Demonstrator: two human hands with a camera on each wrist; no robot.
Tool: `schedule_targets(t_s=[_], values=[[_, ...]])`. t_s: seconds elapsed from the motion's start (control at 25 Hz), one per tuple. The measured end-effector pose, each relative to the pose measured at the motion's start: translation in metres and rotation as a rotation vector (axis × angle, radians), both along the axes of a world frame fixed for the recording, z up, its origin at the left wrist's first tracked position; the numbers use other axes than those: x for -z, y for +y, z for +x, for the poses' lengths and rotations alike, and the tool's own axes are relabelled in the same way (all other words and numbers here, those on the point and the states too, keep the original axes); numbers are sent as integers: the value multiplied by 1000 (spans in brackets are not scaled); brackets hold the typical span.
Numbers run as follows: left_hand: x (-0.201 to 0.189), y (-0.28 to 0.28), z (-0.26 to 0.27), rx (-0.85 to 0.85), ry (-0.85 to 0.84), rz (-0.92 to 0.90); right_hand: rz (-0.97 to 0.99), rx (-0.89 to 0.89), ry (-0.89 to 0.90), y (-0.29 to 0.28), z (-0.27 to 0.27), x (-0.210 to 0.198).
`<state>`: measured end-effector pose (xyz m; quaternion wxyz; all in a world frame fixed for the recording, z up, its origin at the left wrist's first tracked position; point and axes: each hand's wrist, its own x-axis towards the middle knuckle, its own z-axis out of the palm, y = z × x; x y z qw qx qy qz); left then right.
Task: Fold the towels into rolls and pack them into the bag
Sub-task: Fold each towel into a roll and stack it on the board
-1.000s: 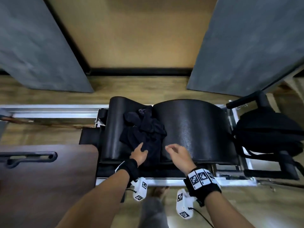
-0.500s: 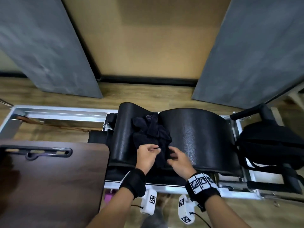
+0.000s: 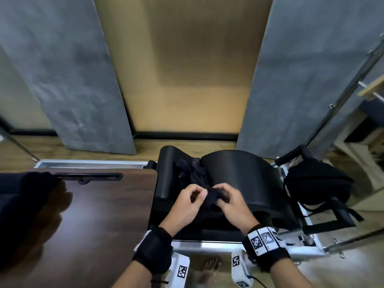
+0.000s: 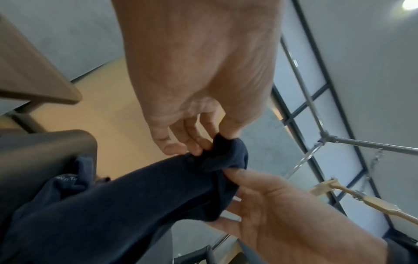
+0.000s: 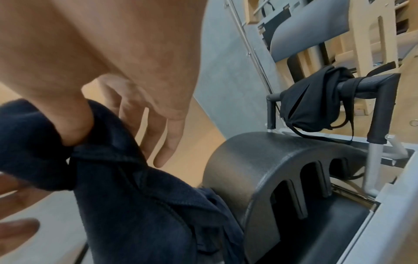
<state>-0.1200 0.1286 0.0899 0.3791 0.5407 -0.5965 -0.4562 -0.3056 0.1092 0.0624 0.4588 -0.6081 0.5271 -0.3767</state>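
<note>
A black padded bench (image 3: 245,175), shaped as a curved arc barrel with a lower rounded step (image 3: 166,175) at its nine o'clock side, sits in a silver metal frame (image 3: 207,245). In the dip between step and arc lies a crumpled heap of dark navy towels (image 3: 192,173), which trails toward six o'clock over the near edge. From the right wrist view, the arc's end face (image 5: 271,180) shows three arched cut-outs. At three o'clock of the arc, a black padded bar (image 3: 291,154) rises from the frame, and a black bag (image 3: 318,183) hangs over it by its straps. At nine o'clock stands a dark wooden board (image 3: 93,225), with dark cloth (image 3: 18,196) on its far left end.
</note>
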Motion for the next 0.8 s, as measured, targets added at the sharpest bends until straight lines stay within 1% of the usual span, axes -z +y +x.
schedule_targets(t_s=[0.12, 0.2, 0.28, 0.32, 0.4, 0.52, 0.64, 0.68, 0.72, 0.8], values=[[-30, 58, 11, -23, 4, -200, -83, 103, -136, 56, 10, -43], [-48, 93, 20, 23, 43, -228, -141, 131, -199, 91, 19, -71], [-64, 120, 26, 73, 123, -207, -209, 121, -205, 118, 28, -95], [-72, 133, 29, 61, 154, -211, -240, 108, -188, 131, 35, -105], [-84, 154, 38, -32, 210, -238, -259, 74, -159, 153, 51, -120], [-99, 179, 56, -164, 248, -260, -197, -31, -137, 180, 78, -130], [-111, 201, 80, -181, 173, -324, -96, -142, -200, 206, 109, -141], [-115, 210, 89, -181, 172, -331, -84, -175, -213, 215, 122, -145], [-120, 220, 100, -179, 178, -331, -104, -200, -189, 224, 136, -150], [-129, 238, 125, -167, 186, -352, -190, -226, -74, 240, 160, -155]])
